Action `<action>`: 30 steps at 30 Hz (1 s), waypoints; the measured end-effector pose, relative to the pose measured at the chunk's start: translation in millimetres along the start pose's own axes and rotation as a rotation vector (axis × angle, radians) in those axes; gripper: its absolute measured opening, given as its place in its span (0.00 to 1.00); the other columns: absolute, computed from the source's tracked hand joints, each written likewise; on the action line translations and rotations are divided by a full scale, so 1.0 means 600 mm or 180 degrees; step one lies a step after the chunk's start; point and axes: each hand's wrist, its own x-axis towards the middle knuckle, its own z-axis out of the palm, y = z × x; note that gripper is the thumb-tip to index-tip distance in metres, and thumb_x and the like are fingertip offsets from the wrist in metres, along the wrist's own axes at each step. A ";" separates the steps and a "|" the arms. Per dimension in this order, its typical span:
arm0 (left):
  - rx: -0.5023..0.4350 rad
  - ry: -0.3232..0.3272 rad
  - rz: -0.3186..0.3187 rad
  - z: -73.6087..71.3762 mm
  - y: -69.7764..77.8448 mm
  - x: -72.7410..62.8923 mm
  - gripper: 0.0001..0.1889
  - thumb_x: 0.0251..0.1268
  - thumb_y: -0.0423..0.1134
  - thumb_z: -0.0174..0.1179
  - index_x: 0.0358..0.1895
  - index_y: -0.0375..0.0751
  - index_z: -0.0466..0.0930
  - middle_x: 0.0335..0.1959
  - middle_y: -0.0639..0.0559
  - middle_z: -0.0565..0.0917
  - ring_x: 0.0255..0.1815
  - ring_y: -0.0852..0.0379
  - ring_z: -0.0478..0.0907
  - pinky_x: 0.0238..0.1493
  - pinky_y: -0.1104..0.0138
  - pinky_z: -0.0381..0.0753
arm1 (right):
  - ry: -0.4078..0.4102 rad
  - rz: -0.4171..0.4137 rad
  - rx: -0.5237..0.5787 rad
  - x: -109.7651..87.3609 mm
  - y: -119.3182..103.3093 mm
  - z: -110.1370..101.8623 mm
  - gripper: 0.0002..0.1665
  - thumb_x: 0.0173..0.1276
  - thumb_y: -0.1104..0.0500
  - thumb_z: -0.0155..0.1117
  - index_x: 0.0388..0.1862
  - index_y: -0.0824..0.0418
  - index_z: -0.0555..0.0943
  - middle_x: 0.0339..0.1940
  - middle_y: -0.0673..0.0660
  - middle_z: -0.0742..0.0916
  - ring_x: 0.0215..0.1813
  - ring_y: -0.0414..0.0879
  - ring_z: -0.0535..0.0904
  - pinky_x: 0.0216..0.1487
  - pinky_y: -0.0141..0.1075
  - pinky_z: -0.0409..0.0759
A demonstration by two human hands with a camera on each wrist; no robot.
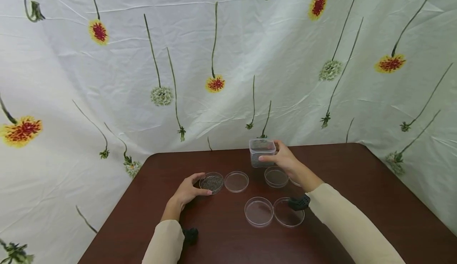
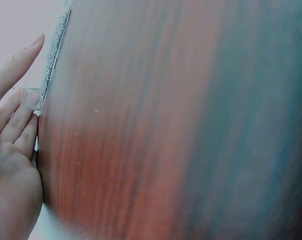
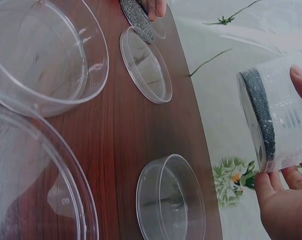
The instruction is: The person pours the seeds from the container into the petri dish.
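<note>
A clear container (image 1: 258, 149) of dark granules, right of the frame's centre, is gripped by a person's right hand (image 1: 285, 158), while the left hand (image 1: 187, 190), left of centre, holds a filled dish (image 1: 211, 182) of similar grains between thumb and fingers. A clear dish (image 1: 236, 182) sits just beside it; another dish (image 1: 275, 177) lies just below the container, and a pair of dishes (image 1: 258, 211) at lower centre. Beneath them is a red-brown surface (image 1: 221, 232); a flower-print cloth (image 1: 189, 37) spans the upper frame.
</note>
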 end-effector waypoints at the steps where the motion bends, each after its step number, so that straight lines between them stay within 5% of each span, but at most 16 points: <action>1: 0.0006 -0.0004 0.0003 0.000 0.000 0.000 0.43 0.54 0.37 0.81 0.74 0.34 0.70 0.72 0.36 0.72 0.77 0.35 0.61 0.73 0.39 0.58 | 0.0001 0.0008 -0.0001 -0.002 0.000 -0.002 0.56 0.64 0.59 0.79 0.81 0.64 0.54 0.74 0.66 0.68 0.67 0.59 0.70 0.60 0.49 0.72; 30: -0.0012 -0.0029 0.0009 0.001 -0.004 0.001 0.43 0.55 0.37 0.81 0.75 0.36 0.70 0.73 0.37 0.72 0.78 0.35 0.59 0.73 0.39 0.60 | 0.0127 -0.0062 -0.0202 -0.019 0.020 -0.063 0.56 0.65 0.60 0.77 0.81 0.69 0.52 0.73 0.69 0.68 0.69 0.63 0.68 0.61 0.53 0.71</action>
